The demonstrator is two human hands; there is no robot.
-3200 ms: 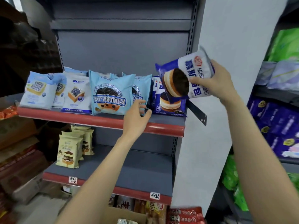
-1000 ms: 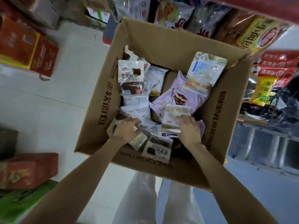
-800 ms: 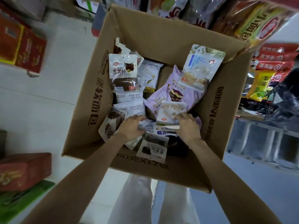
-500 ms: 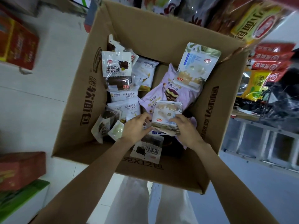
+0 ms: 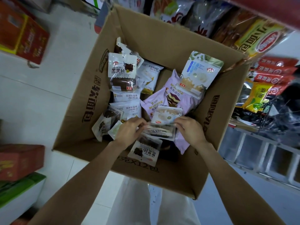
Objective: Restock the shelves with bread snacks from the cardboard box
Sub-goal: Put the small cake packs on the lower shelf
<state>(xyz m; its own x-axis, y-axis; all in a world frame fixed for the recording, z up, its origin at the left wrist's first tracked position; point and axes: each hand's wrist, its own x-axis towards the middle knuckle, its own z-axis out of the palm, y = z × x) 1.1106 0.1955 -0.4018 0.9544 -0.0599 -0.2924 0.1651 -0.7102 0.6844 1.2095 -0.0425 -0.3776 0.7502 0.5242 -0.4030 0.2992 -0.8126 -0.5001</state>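
An open cardboard box (image 5: 76, 111) stands on the floor below me, filled with several bread snack packets. Both hands are inside it near the front wall. My right hand (image 5: 190, 131) grips the right end of a small stack of packets: a white cream-bread packet (image 5: 165, 116) on top and a dark-filled packet (image 5: 158, 132) beneath. My left hand (image 5: 129, 133) holds the stack's left end with curled fingers. Around them lie a chocolate bun packet (image 5: 122, 73), pink mousse packets (image 5: 164, 98) and a pale blue packet (image 5: 197, 73).
Shelves with yellow and red snack bags (image 5: 261, 43) run along the top and right. Red cartons (image 5: 22, 34) sit on the white floor at left, another red carton (image 5: 19, 161) lower left. A grey metal shelf frame (image 5: 263, 156) is at right.
The view dropped from the shelf, where my right hand held a blue packet, to the box. My hands drew together and gathered the white packet and the dark one beneath it.
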